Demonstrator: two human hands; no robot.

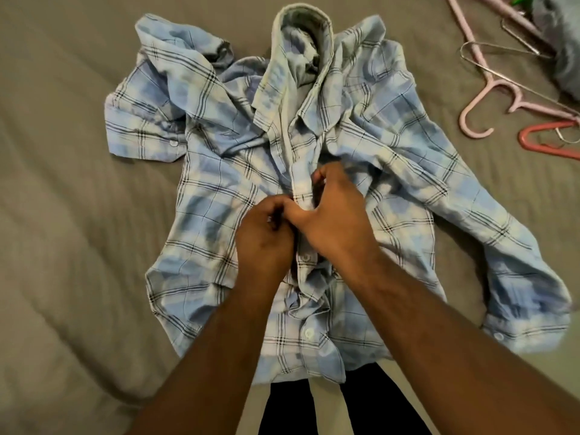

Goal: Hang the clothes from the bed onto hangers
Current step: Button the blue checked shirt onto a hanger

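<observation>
Plaid shirt (219, 196), soft crumpled cotton at frame centre: left hand (265, 243) and right hand (337, 221) both pinch its button placket (303, 189), fingers curled.

No legible text, labels or brands anywhere, perhaps owing to the blurred view.

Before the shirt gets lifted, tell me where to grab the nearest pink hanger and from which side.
Pinch the pink hanger at its hook, coming from the left, shirt side. The hook lies flat on bare sheet, while a wire hanger crosses its arm and other hangers crowd its right.
</observation>
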